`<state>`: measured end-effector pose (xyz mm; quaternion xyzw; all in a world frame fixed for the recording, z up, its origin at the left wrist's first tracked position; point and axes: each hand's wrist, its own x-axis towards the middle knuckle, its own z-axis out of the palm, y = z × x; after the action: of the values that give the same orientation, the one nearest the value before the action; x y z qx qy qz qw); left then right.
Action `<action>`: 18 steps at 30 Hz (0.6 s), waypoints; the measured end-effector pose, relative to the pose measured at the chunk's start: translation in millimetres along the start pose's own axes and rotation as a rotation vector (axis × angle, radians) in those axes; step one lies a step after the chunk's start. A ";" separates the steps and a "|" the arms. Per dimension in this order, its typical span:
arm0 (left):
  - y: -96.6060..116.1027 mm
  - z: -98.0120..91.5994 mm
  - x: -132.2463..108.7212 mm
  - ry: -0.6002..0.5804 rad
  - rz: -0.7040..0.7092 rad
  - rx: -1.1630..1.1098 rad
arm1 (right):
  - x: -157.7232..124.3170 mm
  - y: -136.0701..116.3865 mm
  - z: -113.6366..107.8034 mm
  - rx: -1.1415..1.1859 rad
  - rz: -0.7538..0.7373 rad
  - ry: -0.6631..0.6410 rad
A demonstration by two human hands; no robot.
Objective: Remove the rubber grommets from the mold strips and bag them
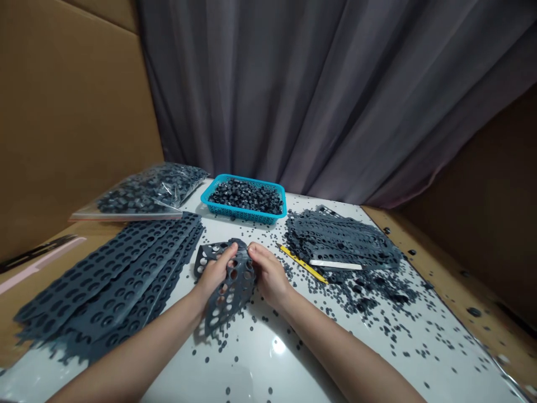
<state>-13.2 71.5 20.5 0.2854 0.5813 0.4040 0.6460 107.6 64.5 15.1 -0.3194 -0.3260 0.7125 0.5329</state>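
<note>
Both hands grip one dark grey rubber sheet (pixel 226 296) punched with rows of round holes, bent and folded over the middle of the table. My left hand (pixel 216 274) pinches it from the left, thumb on top. On the other side my right hand (pixel 268 274) has its thumb and fingers closed on the upper edge, close to the left thumb. The fingers behind the sheet are partly hidden. A yellow pencil-like tool (pixel 302 263) lies to the right of my right hand, beside a thin white stick (pixel 335 265).
A blue basket (pixel 243 212) of small black pieces stands at the back. Left are a clear zip bag (pixel 155 187) of similar pieces and stacked dimpled grey sheets (pixel 121 280). Piled perforated sheets (pixel 339 238) lie right. Small dark discs litter the white table (pixel 260 375).
</note>
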 end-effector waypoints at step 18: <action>13.9 -6.1 -14.5 -0.042 0.059 -0.237 | -1.6 -36.0 9.2 0.151 -0.130 -0.150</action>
<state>-21.8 65.6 38.7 0.2328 0.5071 0.4826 0.6751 120.4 69.8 49.6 -0.2023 -0.3306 0.7208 0.5747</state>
